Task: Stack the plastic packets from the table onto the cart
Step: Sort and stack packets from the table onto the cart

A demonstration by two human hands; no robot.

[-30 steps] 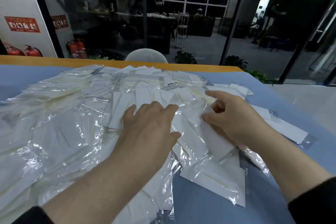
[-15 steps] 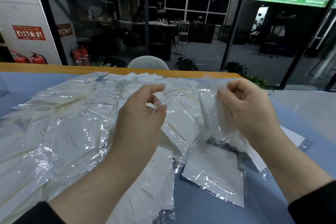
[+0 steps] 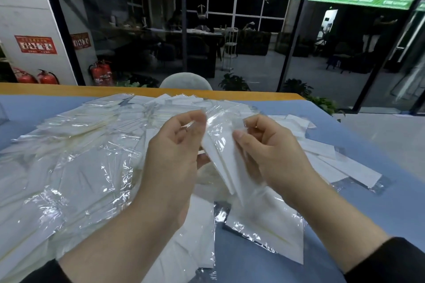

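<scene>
A wide heap of clear plastic packets (image 3: 76, 156) with white inserts covers the blue table (image 3: 391, 202). Both hands are raised above the heap with a small bundle of packets (image 3: 220, 151) between them. My left hand (image 3: 174, 156) grips the bundle's left side, thumb and fingers curled round it. My right hand (image 3: 269, 154) pinches the right side, thumb on the front face. The bundle tilts down toward me. No cart is in view.
Loose packets (image 3: 266, 230) lie near the table's front and others (image 3: 345, 167) fan out to the right. A wooden edge (image 3: 46, 88) borders the table's far side, with a grey chair back (image 3: 185, 80) behind it. Glass walls and fire extinguishers (image 3: 101, 73) stand beyond.
Both hands went from lying flat on the heap to lifting packets off it. Since half a second ago they have drawn closer together, gathering the packets into one bundle.
</scene>
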